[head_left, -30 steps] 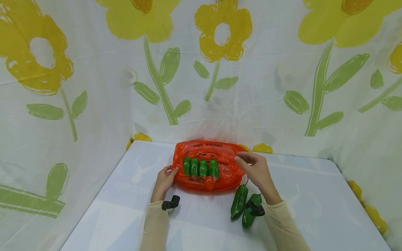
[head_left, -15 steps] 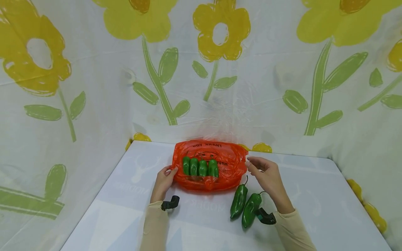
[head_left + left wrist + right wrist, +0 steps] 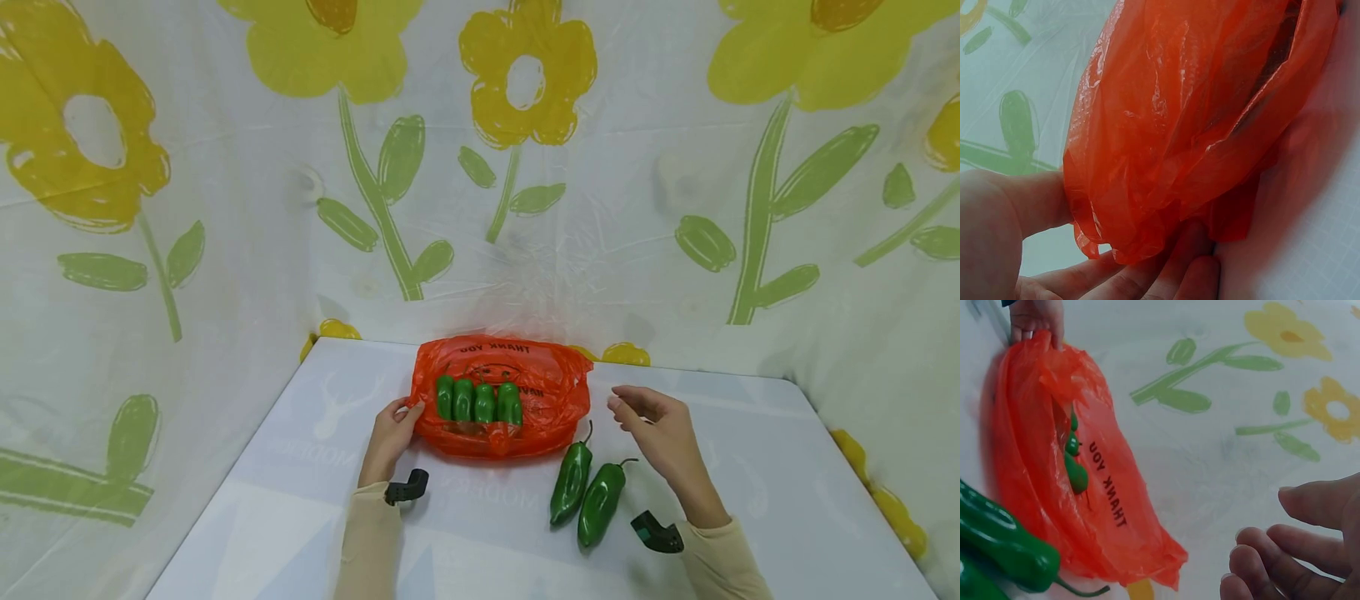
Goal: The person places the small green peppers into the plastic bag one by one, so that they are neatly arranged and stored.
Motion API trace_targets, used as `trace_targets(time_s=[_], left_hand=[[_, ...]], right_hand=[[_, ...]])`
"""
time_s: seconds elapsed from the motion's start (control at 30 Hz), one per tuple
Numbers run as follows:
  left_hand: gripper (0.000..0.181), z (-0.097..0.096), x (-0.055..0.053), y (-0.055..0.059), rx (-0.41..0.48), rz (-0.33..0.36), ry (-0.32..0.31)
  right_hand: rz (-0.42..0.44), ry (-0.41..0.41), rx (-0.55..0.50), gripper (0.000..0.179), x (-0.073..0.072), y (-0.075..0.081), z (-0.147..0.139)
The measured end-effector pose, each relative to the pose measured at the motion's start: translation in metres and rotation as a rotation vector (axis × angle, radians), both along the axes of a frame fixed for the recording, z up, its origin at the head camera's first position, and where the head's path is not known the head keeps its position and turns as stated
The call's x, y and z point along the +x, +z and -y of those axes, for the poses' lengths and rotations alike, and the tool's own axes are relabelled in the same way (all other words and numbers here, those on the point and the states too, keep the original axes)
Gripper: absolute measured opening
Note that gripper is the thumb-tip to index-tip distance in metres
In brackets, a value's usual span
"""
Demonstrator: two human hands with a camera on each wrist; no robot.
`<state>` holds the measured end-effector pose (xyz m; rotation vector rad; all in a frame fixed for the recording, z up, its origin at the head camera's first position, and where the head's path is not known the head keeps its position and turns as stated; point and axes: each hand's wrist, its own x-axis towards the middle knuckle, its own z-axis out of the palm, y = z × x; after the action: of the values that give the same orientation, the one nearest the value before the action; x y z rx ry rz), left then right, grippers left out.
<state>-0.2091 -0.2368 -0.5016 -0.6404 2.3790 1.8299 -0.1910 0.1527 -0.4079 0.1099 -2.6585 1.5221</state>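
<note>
A red plastic bag (image 3: 555, 400) lies on the table with its mouth spread; several green peppers (image 3: 484, 403) sit side by side inside it. My left hand (image 3: 392, 433) pinches the bag's left edge between thumb and fingers, as the left wrist view shows on the red plastic (image 3: 1147, 125). To the right of the bag, my right hand (image 3: 660, 437) hovers apart from it, fingers loosely bent and holding nothing. Two more green peppers lie on the table in front of the bag's right end, a nearer one (image 3: 601, 506) and one beside it (image 3: 572, 485).
The light table (image 3: 480, 542) has pale printed patterns. A white curtain (image 3: 615, 275) with yellow flowers hangs behind it and along both sides. Each wrist wears a small black camera, such as the right one (image 3: 657, 532).
My right hand has let go of the bag's right edge and moved right, away from it, uncovering the two loose peppers. The left hand and the peppers stay in place.
</note>
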Motion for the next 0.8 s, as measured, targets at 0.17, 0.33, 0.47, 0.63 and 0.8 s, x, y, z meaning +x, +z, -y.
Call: trace_targets(time_s=[0.17, 0.33, 0.47, 0.63, 0.8], left_hand=[[0.064, 0.000, 0.001, 0.000, -0.003, 0.012, 0.001], [0.064, 0.001, 0.000, 0.000, -0.007, 0.012, 0.005], [0.065, 0.000, 0.000, 0.000, -0.011, 0.017, 0.005], [0.064, 0.000, -0.001, 0.000, -0.011, 0.017, 0.004], [0.065, 0.000, -0.001, 0.000, -0.009, 0.012, 0.003]], right_hand=[[0.017, 0.000, 0.017, 0.044, 0.002, -0.003, -0.007], [0.017, -0.009, 0.012, 0.043, 0.003, -0.007, -0.014], [0.047, -0.012, 0.019, 0.043, 0.004, -0.013, -0.018], [0.081, -0.016, 0.046, 0.042, 0.006, -0.022, -0.021], [0.079, -0.007, 0.061, 0.042, 0.007, -0.033, -0.026]])
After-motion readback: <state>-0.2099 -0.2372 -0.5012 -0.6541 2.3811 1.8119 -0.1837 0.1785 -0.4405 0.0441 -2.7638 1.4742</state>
